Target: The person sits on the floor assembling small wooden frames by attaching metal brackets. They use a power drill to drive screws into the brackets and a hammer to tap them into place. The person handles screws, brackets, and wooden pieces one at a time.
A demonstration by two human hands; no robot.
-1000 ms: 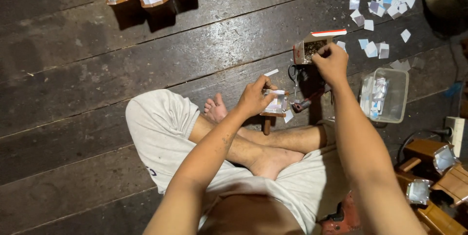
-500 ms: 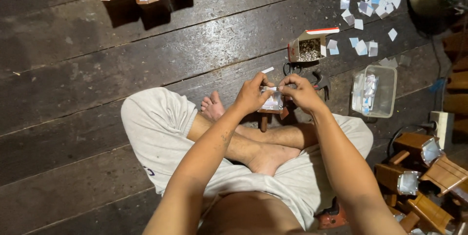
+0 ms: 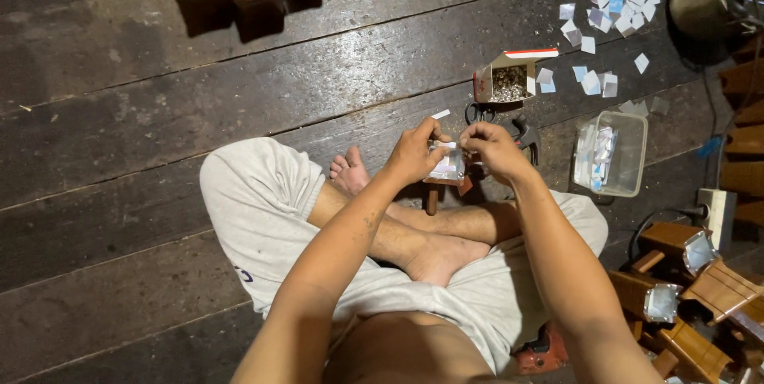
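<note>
Fingers (image 3: 436, 136) of left hand (image 3: 414, 155) & right hand (image 3: 492, 149) pinched shut on small foil-lined wooden piece (image 3: 447, 167) above crossed legs, w/ open box of staples (image 3: 509, 77), scissors (image 3: 480, 113), clear plastic tub (image 3: 611, 153) just beyond on plank floor (image 3: 159, 97).

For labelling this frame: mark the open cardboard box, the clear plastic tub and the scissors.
open cardboard box (image 3: 509, 81), head view, on its contents of small metal bits.
clear plastic tub (image 3: 629, 153), head view, on its right wall.
scissors (image 3: 480, 113), head view, on the dark handle loops.
</note>
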